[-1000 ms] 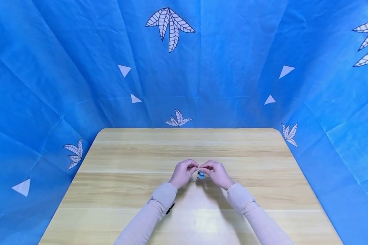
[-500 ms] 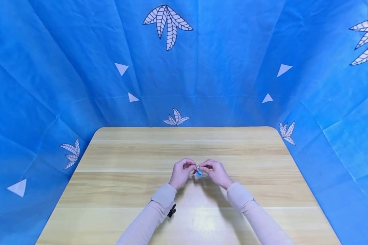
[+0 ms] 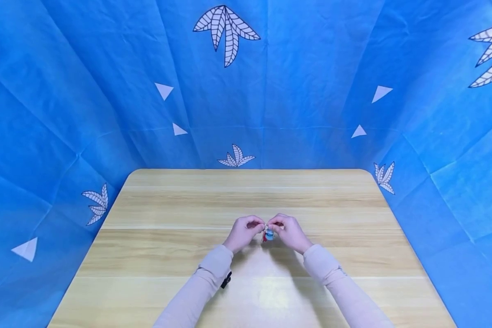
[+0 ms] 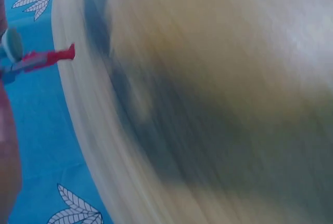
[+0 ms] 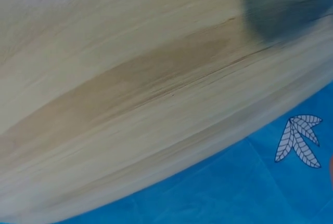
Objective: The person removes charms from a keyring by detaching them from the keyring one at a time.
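Pinching a small red-and-blue trinket (image 3: 268, 235) between them, left hand (image 3: 243, 233) and right hand (image 3: 290, 233) hover above the bench (image 3: 156, 255).

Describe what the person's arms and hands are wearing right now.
Both arms wear long, pale pinkish-beige sleeves with ribbed cuffs; the left hand and right hand are bare. A small black clip-like piece shows under the left sleeve.
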### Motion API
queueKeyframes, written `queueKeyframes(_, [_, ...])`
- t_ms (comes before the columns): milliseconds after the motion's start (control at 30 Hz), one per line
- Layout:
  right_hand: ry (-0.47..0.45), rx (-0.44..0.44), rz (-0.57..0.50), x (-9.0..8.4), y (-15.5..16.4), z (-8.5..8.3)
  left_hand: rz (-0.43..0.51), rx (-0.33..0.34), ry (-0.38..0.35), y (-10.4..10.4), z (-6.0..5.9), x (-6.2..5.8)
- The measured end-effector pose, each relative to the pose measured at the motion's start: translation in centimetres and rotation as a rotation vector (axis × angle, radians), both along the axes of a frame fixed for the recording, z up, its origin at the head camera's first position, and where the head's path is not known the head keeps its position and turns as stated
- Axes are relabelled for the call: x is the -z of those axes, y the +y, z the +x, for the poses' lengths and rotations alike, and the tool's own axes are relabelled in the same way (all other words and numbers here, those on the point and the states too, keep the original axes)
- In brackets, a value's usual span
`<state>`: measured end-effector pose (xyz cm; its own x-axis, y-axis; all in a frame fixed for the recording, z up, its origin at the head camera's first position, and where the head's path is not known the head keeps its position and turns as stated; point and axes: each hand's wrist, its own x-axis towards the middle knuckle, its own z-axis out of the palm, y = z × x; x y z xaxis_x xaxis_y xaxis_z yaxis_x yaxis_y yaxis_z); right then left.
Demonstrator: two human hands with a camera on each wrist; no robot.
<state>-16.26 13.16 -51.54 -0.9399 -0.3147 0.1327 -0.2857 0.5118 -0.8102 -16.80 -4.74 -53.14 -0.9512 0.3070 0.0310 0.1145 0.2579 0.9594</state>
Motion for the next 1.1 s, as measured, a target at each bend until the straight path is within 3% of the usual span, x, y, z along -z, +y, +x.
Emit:
queueKeyframes(133, [0.039, -0.024, 0.042, 0.0, 0.1, 0.2, -0.03, 0.086, -0.041, -0.4, 0.1, -0.3])
queueKeyframes(267, [0.031, -0.042, 0.06, -0.2, 0.2, 0.4, -0.037, 0.127, -0.063, -0.7, 0.1, -0.5])
queueKeyframes(700, [0.064, -0.088, 0.073, 0.3, 0.3, 0.6, -0.068, 0.192, -0.049, -0.9, 0.4, -0.8])
queueKeyframes(933, [0.072, -0.109, 0.065, 0.5, 0.4, 0.6, -0.064, 0.193, -0.032, -1.0, 0.5, -0.6])
queueKeyframes(1100, [0.086, -0.138, 0.085, 0.8, 0.4, 0.7, -0.147, 0.209, 0.027, -1.0, 0.5, -0.5])
